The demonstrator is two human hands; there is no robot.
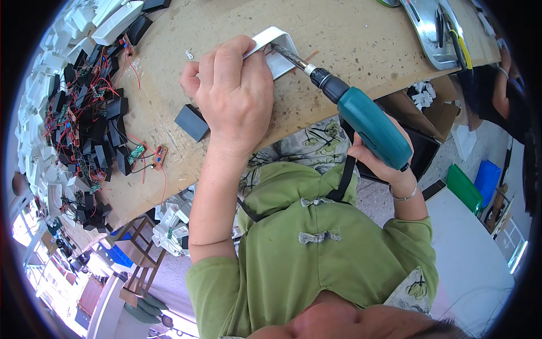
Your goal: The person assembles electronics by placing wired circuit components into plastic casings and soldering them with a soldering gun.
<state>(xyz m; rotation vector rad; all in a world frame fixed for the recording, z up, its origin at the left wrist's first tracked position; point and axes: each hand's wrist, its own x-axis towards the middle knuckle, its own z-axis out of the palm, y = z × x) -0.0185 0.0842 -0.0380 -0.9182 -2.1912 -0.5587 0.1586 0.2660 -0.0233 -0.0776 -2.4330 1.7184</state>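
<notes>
The left hand (pixel 234 93) is pressing down on a white plastic case (pixel 276 51), its fingers curled tight over the case's near-left edge, so the case is sitting still on the wooden table (pixel 350 51). The case is lying toward the far middle of the table, and only its far right end is peeking out past the knuckles.

The right hand (pixel 375 164) is wrapped firmly round the grip of a teal electric screwdriver (pixel 367 121) — the fingers are shut on it. The tool is slanting up and to the left, and its thin metal bit (pixel 291 55) is poking into the open side of the white case, right next to the left hand's fingers. A black strap (pixel 343 175) is hanging down from the tool.

Just left of the left hand, a small black box (pixel 192 122) is lying alone on the table. Farther left a big heap of black boxes and little circuit boards with red wires (pixel 90 113) is spreading out, and beyond it a pile of white plastic cases (pixel 42 113) is running along the left edge.

At the far right a shiny metal tray (pixel 429 31) is holding some tools (too small to tell which). The person is wearing a green shirt (pixel 305 254).
</notes>
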